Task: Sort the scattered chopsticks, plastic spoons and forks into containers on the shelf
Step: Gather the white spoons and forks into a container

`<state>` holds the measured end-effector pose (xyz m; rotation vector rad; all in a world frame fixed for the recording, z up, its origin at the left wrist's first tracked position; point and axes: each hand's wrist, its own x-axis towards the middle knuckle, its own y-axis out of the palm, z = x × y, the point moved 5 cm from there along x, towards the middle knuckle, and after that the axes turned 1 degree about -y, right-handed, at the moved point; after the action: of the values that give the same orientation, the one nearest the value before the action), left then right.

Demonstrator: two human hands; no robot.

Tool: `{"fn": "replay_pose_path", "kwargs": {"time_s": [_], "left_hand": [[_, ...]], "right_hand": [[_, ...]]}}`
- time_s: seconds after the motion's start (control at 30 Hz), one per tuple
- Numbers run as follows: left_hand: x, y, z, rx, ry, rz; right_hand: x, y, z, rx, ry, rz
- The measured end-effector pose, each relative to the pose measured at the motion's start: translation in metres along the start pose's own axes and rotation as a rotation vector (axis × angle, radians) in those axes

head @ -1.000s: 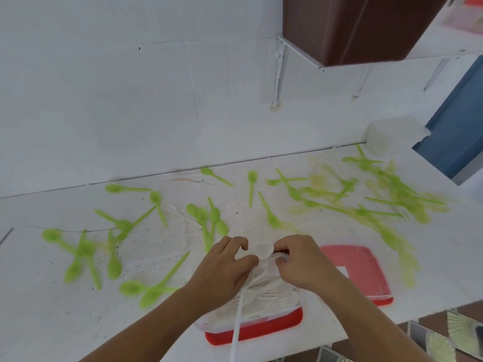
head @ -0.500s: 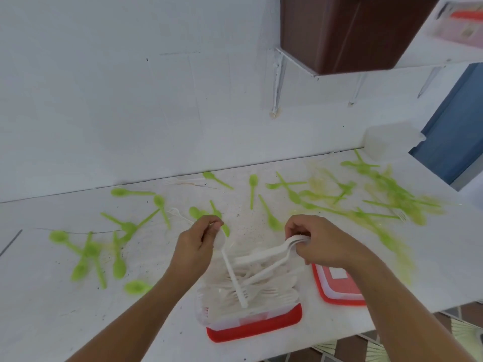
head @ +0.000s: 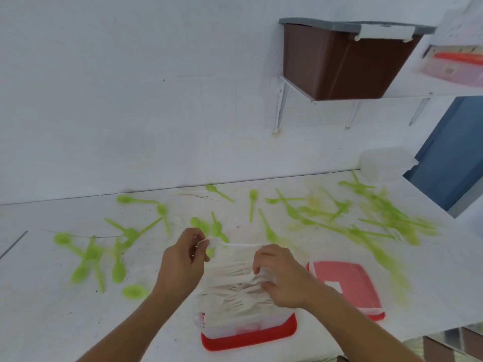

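The left hand point(head: 183, 259) pinches one end of a white utensil point(head: 235, 245) just above the clear box point(head: 224, 329) on the table point(head: 39, 309). The right hand point(head: 285, 278) clutches a bundle of white forks point(head: 235, 301) inside the box. The handles should probably be laid parallel and pressed flat so the red lid point(head: 347, 280) beside it can close. Green spoons point(head: 290, 210) lie scattered behind.

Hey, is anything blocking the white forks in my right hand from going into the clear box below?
Nothing visible. The right hand holds the white forks directly over the open clear box; the red lid lies aside, to its right.
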<state>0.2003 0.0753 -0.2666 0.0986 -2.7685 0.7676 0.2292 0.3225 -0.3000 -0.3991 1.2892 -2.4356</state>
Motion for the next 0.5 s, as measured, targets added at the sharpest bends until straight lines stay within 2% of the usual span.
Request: {"fn": "replay_pose_path", "kwargs": {"time_s": [0.1,0.2,0.27,0.33,0.4,0.5], "left_hand": [[-0.024,0.011,0.02,0.231,0.215,0.101],[-0.038,0.017,0.034,0.315,0.397,0.186],[-0.039,0.02,0.037,0.347,0.486,0.235],[-0.033,0.022,0.04,0.415,0.524,0.271],[-0.025,0.023,0.041,0.46,0.486,0.305],[-0.019,0.022,0.035,0.417,0.451,0.306]], "right_hand": [[-0.004,-0.019,-0.009,0.087,0.096,0.052],[-0.01,-0.046,-0.011,0.2,0.118,-0.173],[-0.011,-0.046,-0.007,0.191,0.128,-0.206],[-0.009,-0.023,-0.003,0.057,0.119,-0.057],[-0.005,0.001,0.0,-0.149,0.081,0.041],[0.001,0.012,-0.001,-0.218,0.081,-0.049]]}}
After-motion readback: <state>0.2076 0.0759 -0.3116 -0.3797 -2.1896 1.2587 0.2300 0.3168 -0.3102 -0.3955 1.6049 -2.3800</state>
